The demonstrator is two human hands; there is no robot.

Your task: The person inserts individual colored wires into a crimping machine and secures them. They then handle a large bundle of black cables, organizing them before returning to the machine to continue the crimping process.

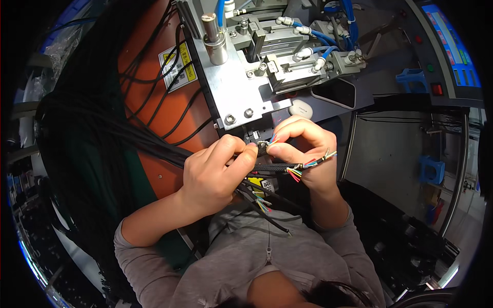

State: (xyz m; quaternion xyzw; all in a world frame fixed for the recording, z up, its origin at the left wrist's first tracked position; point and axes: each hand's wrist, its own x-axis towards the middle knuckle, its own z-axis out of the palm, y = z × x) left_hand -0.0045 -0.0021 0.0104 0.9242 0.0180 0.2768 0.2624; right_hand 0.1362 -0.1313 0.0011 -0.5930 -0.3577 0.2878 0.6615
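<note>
Left hand (218, 167) pinching the black cable (262, 149) near its end, right hand (312, 146) pinching what look like its coloured wires (273, 139), just below the metal fixture (233, 87). Jacket's open there: stripping looks done, separating wires probably midway. 2nd cable end (294, 175) and 3rd cable end (263, 204) already fanned. Rest of bundle (154, 141): can't tell.

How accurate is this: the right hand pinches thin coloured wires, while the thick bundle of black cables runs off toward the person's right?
The side is wrong: the head view shows the thick bundle of black cables running off toward the person's left. The right hand does pinch thin coloured wires.
</note>
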